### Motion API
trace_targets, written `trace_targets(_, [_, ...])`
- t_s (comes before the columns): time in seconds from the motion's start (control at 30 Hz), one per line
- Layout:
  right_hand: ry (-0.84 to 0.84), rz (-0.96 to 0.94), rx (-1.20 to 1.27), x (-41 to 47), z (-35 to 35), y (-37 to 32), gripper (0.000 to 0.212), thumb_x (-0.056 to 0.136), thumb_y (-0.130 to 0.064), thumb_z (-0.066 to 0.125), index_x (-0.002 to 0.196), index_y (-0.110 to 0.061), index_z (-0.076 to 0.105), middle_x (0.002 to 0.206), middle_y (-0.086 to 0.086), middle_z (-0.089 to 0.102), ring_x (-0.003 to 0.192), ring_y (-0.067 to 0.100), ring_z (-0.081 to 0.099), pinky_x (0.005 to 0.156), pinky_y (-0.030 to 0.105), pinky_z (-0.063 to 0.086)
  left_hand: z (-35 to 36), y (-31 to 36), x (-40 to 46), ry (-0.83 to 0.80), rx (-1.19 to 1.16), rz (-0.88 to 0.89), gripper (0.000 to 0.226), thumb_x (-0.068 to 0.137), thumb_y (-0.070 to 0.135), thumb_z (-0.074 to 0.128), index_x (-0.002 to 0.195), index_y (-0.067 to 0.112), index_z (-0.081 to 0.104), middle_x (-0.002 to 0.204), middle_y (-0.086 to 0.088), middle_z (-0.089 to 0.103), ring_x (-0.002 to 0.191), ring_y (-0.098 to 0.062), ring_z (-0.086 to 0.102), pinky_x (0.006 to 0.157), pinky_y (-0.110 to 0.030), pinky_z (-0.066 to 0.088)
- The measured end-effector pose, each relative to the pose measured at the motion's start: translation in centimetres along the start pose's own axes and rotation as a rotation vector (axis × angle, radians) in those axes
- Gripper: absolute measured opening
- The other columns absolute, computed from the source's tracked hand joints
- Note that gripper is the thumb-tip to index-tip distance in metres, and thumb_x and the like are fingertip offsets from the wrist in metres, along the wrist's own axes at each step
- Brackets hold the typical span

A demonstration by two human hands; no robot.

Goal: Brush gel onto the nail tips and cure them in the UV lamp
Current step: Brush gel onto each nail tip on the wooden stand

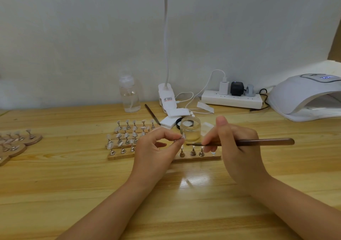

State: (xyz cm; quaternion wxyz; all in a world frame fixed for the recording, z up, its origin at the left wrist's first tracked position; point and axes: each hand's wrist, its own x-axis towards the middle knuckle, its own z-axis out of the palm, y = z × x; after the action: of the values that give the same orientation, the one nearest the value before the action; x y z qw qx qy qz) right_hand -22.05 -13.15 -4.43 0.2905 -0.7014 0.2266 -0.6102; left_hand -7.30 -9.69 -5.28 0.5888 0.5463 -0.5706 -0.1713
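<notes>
open glass jar (190,128) of clear gel behind both hands (156,147)

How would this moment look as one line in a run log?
step: brushing gel | left hand: pinches nail tip | right hand: holds brush

A pale, plain wall (77,42) fills the upper half of the view, matte and slightly mottled. Below it runs a light wooden worktop (73,193), its grain lines clear and its varnish throwing back a bright patch of glare near the middle. That light comes from a white desk lamp (166,37): a slim gooseneck rising from a clip base at the worktop's back edge to a glowing panel at the very top. At the upper right, a tan slanted surface (336,53) cuts in beside the wall.
</notes>
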Motion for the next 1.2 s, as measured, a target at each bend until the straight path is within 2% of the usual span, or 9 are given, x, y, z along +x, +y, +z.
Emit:
trace_targets(0.1, [-0.004, -0.042, -0.079, 0.15, 0.04, 0.03, 0.04, 0.09, -0.033, 0.037, 0.067, -0.017, 0.066, 0.06, -0.005, 0.064, 0.058, 0.004, 0.061, 0.057, 0.016, 0.048, 0.03, -0.02, 0.01, 0.002, -0.001, -0.002, 0.021, 0.071, 0.01, 0.074, 0.065, 0.029, 0.067, 0.074, 0.014, 0.068, 0.077, -0.008, 0.063, 0.074, -0.046, 0.053])
trace_targets(0.27, [0.0, 0.037, 0.025, -0.04, 0.07, -0.04, 0.043, 0.087, -0.039, 0.039, 0.06, -0.018, 0.064, 0.052, -0.001, 0.062, 0.05, 0.005, 0.06, 0.052, 0.015, 0.047, 0.0, 0.13, -0.02, 0.0, -0.004, -0.023, 0.018, 0.071, 0.011, 0.074, 0.066, 0.028, 0.068, 0.075, 0.015, 0.068, 0.076, -0.007, 0.064, 0.074, -0.045, 0.054])
trace_targets(0.4, [-0.004, 0.004, -0.05, 0.04, 0.01, 0.01, 0.04, 0.088, -0.037, 0.038, 0.066, -0.018, 0.066, 0.058, -0.003, 0.064, 0.058, 0.004, 0.062, 0.057, 0.014, 0.047, -0.04, 0.23, -0.06, -0.008, -0.007, -0.032, 0.017, 0.072, 0.012, 0.074, 0.067, 0.027, 0.068, 0.075, 0.014, 0.068, 0.076, -0.008, 0.064, 0.075, -0.045, 0.054])
trace_targets(0.53, [0.016, 0.072, 0.041, -0.09, 0.06, -0.1, 0.044, 0.085, -0.042, 0.041, 0.058, -0.017, 0.065, 0.053, 0.004, 0.063, 0.047, 0.006, 0.06, 0.051, 0.014, 0.047, -0.05, 0.25, -0.08, -0.001, -0.007, -0.052, 0.016, 0.072, 0.013, 0.074, 0.066, 0.028, 0.068, 0.075, 0.014, 0.069, 0.074, -0.01, 0.064, 0.074, -0.045, 0.054])
trace_targets(0.67, [-0.006, 0.034, -0.034, 0.06, 0.05, -0.11, 0.037, 0.089, -0.036, 0.044, 0.066, -0.017, 0.066, 0.058, 0.0, 0.065, 0.057, 0.004, 0.062, 0.057, 0.012, 0.047, -0.05, 0.16, -0.06, -0.001, -0.006, -0.059, 0.018, 0.072, 0.012, 0.074, 0.066, 0.029, 0.068, 0.075, 0.015, 0.069, 0.074, -0.01, 0.065, 0.074, -0.046, 0.054])
trace_targets(0.8, [0.031, 0.112, 0.05, -0.11, -0.02, -0.26, 0.041, 0.087, -0.041, 0.047, 0.058, -0.018, 0.064, 0.053, -0.003, 0.064, 0.049, 0.004, 0.06, 0.053, 0.011, 0.046, -0.04, 0.26, -0.07, -0.003, -0.001, -0.054, 0.02, 0.072, 0.013, 0.074, 0.064, 0.03, 0.067, 0.075, 0.015, 0.069, 0.073, -0.011, 0.065, 0.073, -0.046, 0.054])
trace_targets(0.93, [0.009, 0.092, -0.004, 0.05, 0.1, -0.32, 0.036, 0.088, -0.039, 0.047, 0.065, -0.019, 0.066, 0.064, -0.001, 0.067, 0.057, 0.005, 0.062, 0.058, 0.012, 0.047, -0.04, 0.24, -0.02, -0.01, 0.003, -0.05, 0.021, 0.072, 0.011, 0.074, 0.065, 0.03, 0.067, 0.076, 0.015, 0.068, 0.073, -0.009, 0.064, 0.072, -0.044, 0.054])
trace_targets(1.07, [0.034, 0.139, 0.05, -0.06, 0.03, -0.39, 0.042, 0.086, -0.043, 0.047, 0.057, -0.019, 0.064, 0.053, 0.001, 0.064, 0.048, 0.006, 0.06, 0.052, 0.013, 0.047, 0.01, 0.21, 0.02, -0.007, 0.009, -0.05, 0.021, 0.072, 0.01, 0.074, 0.065, 0.029, 0.067, 0.077, 0.014, 0.068, 0.074, -0.008, 0.064, 0.072, -0.042, 0.054])
trace_targets(1.2, [0.008, 0.098, -0.005, 0.04, 0.08, -0.36, 0.038, 0.089, -0.038, 0.046, 0.066, -0.016, 0.066, 0.063, 0.0, 0.067, 0.058, 0.005, 0.062, 0.058, 0.012, 0.047, -0.03, 0.18, 0.01, -0.013, 0.005, -0.049, 0.019, 0.072, 0.009, 0.073, 0.067, 0.027, 0.067, 0.076, 0.014, 0.068, 0.075, -0.007, 0.063, 0.072, -0.042, 0.054])
